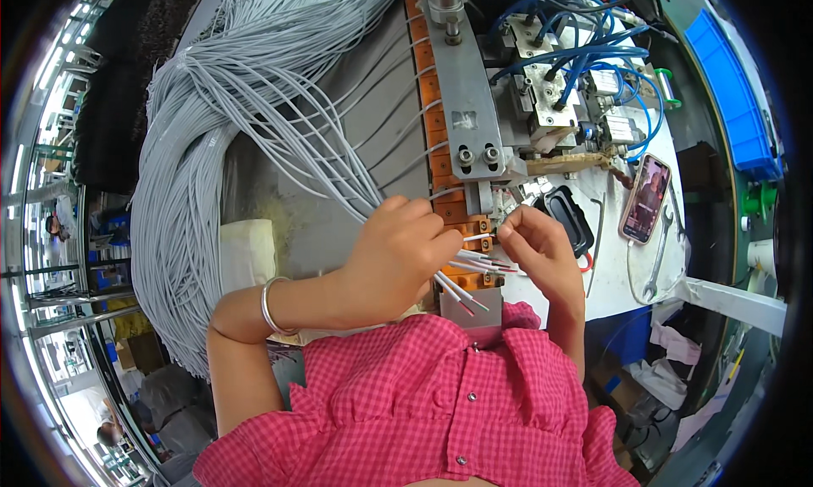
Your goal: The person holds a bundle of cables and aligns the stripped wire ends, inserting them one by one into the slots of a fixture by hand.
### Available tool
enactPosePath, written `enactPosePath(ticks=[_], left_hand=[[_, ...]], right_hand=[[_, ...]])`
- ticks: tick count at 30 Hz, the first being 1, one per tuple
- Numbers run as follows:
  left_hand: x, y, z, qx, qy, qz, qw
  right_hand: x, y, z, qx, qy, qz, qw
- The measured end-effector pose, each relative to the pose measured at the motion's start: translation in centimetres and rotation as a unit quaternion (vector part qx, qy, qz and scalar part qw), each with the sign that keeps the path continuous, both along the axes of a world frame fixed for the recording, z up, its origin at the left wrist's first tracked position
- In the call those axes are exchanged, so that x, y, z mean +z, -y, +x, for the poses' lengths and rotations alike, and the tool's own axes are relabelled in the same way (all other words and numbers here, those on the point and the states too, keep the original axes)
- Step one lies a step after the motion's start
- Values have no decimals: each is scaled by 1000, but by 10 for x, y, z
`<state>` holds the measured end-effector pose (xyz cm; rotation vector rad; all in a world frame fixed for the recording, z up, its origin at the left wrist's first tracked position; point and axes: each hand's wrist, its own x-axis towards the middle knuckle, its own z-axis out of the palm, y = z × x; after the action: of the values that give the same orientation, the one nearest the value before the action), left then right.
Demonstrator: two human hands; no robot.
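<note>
My left hand [405, 243] is closed round a small bunch of grey cables [345, 178] that runs down from a large pile. Below its fingers the white, stripped cable ends [484, 263] fan out, with thin coloured wire tips, some red and some green. One cable end [479, 237] reaches across to my right hand [544, 251], whose thumb and forefinger pinch at its tip. Beneath both hands lies an orange block strip [435, 140] with single grey cables laid into it at intervals.
A thick heap of grey cables [182, 199] covers the left side. Beyond the strip stands a metal press [464, 89] with blue air hoses [584, 55]. To the right lie a black tray [569, 220], a phone [646, 199], a wrench [659, 254] and a blue bin [735, 93].
</note>
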<state>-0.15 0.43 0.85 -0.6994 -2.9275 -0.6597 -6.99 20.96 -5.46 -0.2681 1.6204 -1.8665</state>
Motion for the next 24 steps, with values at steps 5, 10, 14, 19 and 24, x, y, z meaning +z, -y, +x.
enactPosePath(ticks=[5, 10, 14, 19, 24], left_hand=[[-10, -2, 2, 14, -61, -28, 998], [2, -2, 1, 22, 24, -1, 999], [6, -1, 1, 1, 55, 51, 997], [5, -1, 2, -2, 37, 56, 998], [10, -1, -2, 5, 24, 39, 999]], right_hand=[[-2, -1, 2, -26, -14, 78, 997], [10, -2, 8, -30, -15, -51, 998], [7, 1, 9, -57, -69, -75, 993], [12, 7, 16, -95, -40, -11, 995], [13, 3, 14, -70, 21, -78, 994]])
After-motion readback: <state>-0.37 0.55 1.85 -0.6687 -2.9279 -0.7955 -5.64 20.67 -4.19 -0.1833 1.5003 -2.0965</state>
